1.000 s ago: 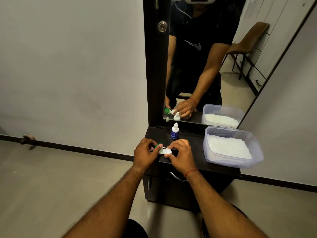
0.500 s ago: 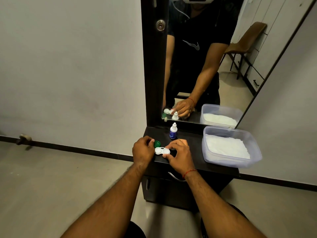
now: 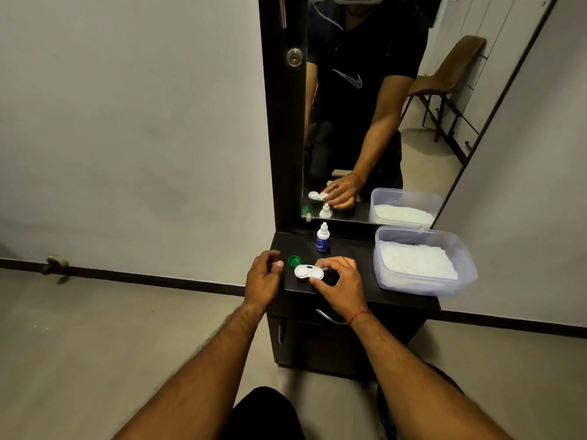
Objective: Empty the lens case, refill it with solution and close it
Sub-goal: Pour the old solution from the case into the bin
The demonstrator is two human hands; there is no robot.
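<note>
A white two-well lens case (image 3: 307,271) lies near the front edge of the dark cabinet top (image 3: 349,252). Its left well is uncovered; the right well sits under my fingers, so I cannot see whether it is capped. My right hand (image 3: 337,279) pinches the case's right end. A green cap (image 3: 294,261) lies on the top just left of the case. My left hand (image 3: 264,276) rests at the top's left edge, fingers loosely curled, holding nothing. A small white bottle with a blue label (image 3: 322,237) stands upright behind the case.
A clear plastic tub (image 3: 464,265) with white material inside sits on the right of the top. A tall mirror (image 3: 365,122) rises behind, reflecting the scene. A drawer handle (image 3: 328,317) sticks out below the front edge. Bare floor lies to the left.
My left hand has taken the green cap off the case's left well, set it down beside the case and drawn away to the left. My right hand stays on the case.
</note>
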